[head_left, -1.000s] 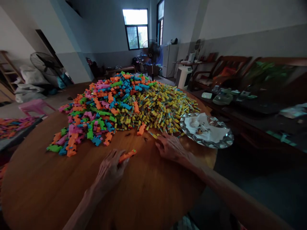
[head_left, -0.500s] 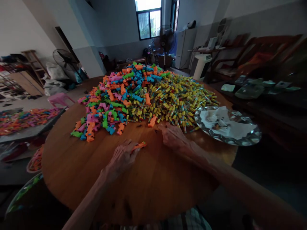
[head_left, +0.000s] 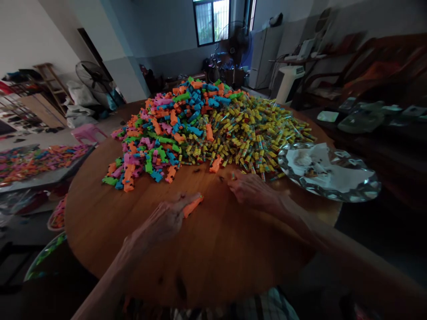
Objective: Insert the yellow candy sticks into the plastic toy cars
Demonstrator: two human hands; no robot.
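Note:
My left hand (head_left: pixel 168 215) is closed on an orange plastic piece (head_left: pixel 192 207), low over the round wooden table (head_left: pixel 207 249). My right hand (head_left: pixel 248 189) is at the near edge of a heap of small yellow-capped clear tubes (head_left: pixel 256 133), fingers pressed together; what they hold, if anything, is too small to name. A heap of orange, blue, green and pink plastic pieces (head_left: pixel 160 129) adjoins the tubes on the left. One loose orange piece (head_left: pixel 216 164) lies just left of my right fingertips, by the tubes.
A shiny scalloped tray (head_left: pixel 362 189) with white paper stands at the table's right. Left of the table, more coloured pieces (head_left: pixel 43 162) cover a low surface, near a pink stool (head_left: pixel 88 132). Behind are a standing fan (head_left: pixel 233 49) and a wooden bench (head_left: pixel 373 66).
The orange piece in my left hand is turned and shows more of its side. My right hand has shifted slightly right and its fingers are drawn together. The camera view has moved a little.

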